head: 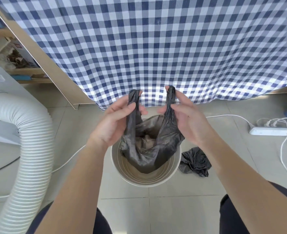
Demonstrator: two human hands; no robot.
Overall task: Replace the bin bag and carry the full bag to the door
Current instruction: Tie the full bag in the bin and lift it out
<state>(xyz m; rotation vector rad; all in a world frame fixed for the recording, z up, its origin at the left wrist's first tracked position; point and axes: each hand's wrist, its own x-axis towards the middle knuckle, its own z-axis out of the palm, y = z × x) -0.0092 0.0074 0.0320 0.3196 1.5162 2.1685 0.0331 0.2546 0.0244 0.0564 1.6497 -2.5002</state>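
Observation:
A black bin bag hangs partly inside a round white bin on the tiled floor in front of me. Brownish waste shows through the bag's open mouth. My left hand pinches the bag's left handle and my right hand pinches its right handle, both lifted above the bin and held apart. A second black bag lies crumpled on the floor just right of the bin.
A blue and white checked curtain hangs behind the bin. A ribbed white hose curves down on the left. A white power strip with cables lies at the right. Wooden shelves stand at far left.

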